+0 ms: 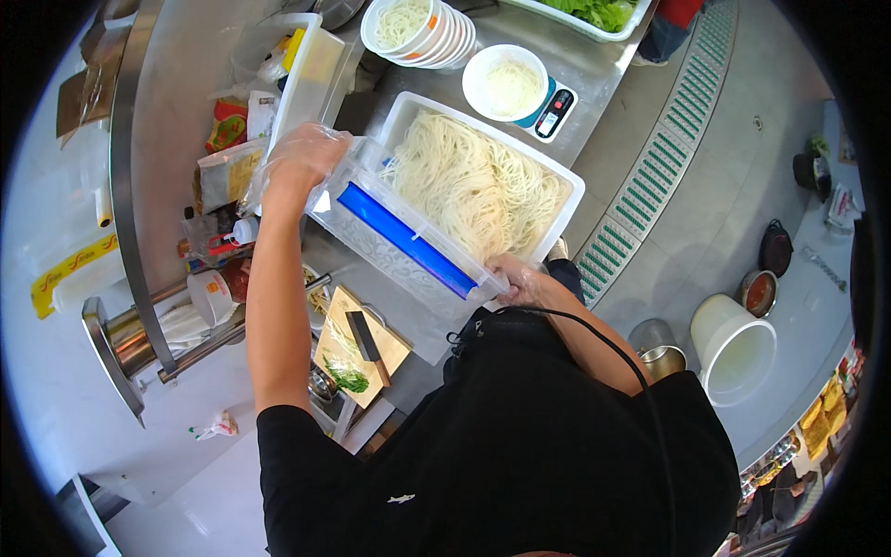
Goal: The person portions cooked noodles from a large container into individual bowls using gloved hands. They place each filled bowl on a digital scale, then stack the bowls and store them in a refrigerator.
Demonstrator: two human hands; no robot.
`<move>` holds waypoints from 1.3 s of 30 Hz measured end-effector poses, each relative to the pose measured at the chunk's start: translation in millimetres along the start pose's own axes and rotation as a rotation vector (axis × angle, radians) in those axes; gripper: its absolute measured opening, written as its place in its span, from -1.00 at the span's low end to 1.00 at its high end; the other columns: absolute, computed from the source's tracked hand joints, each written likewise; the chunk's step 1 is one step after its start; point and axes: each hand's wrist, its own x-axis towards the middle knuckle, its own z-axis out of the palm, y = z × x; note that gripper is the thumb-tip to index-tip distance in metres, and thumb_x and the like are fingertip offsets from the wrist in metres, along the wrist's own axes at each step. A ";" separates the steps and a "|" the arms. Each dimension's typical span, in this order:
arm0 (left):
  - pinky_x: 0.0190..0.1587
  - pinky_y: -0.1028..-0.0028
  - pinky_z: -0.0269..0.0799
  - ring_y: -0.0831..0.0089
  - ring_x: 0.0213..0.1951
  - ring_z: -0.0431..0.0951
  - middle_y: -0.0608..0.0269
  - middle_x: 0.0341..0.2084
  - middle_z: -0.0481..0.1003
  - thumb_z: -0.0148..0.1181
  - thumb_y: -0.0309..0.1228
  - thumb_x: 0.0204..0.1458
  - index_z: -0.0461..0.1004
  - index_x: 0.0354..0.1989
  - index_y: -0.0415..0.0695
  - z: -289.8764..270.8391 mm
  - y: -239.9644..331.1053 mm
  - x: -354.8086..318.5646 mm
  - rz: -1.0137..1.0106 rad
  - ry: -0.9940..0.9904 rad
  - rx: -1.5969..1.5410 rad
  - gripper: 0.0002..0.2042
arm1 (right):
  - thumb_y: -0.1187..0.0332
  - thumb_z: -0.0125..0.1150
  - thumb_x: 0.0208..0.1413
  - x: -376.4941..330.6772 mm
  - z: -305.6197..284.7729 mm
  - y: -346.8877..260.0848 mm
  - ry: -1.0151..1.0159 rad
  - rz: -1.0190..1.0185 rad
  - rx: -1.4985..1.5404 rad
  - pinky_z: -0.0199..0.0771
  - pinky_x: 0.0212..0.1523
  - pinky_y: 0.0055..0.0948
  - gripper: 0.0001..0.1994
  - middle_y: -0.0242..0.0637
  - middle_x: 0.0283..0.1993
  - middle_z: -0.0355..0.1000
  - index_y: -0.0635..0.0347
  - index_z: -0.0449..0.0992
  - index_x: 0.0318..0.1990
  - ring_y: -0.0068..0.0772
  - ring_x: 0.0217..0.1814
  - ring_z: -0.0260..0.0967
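My left hand, with thin clear plastic around it, is closed at the far left end of a clear plastic box. A long blue strip runs along this box. My right hand grips the box's right end, so it is held between both hands. The box tilts against the near side of a white tray heaped with pale noodles. Its upper edge overlaps the tray's near rim. My left fingertips are partly hidden by the plastic.
Beyond the tray, a white bowl of noodles sits on a digital scale. Stacked bowls stand beside it. A knife and chopped greens lie on a cutting board. A white bucket stands at right.
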 end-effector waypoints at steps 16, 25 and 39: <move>0.14 0.13 0.45 -0.13 0.06 0.58 -0.13 -0.03 0.62 0.16 0.09 0.15 0.65 -0.05 -0.20 57.0 -32.8 5.2 0.011 0.073 -0.258 -0.46 | 0.31 0.04 0.18 -6.6 -31.1 8.9 0.081 0.006 -0.013 0.01 -0.86 -0.65 -0.79 -0.37 -0.67 0.25 0.26 0.43 -0.42 -0.63 -0.82 -0.03; -0.13 0.17 0.47 -0.06 -0.28 0.55 -0.16 -0.38 0.55 0.25 -0.08 0.07 0.52 -0.36 -0.20 57.7 -6.9 -39.9 -0.010 0.250 -0.526 -0.63 | 0.28 0.08 0.26 -20.8 -28.3 -21.2 0.178 0.170 -0.163 0.05 -0.86 -0.62 -0.79 -0.43 -0.59 0.36 0.19 0.52 -0.35 -0.68 -0.81 0.03; 0.11 0.20 0.40 0.37 0.07 0.44 0.21 0.03 0.46 0.25 -0.01 0.26 0.39 0.12 -0.16 300.0 23.5 -187.3 -0.879 0.684 -1.772 -0.50 | -0.01 0.06 0.35 22.2 -52.4 -29.4 0.144 0.502 0.154 0.19 -0.69 -0.47 -0.62 -0.28 -0.53 0.29 0.14 0.39 -0.33 -0.46 -0.64 0.20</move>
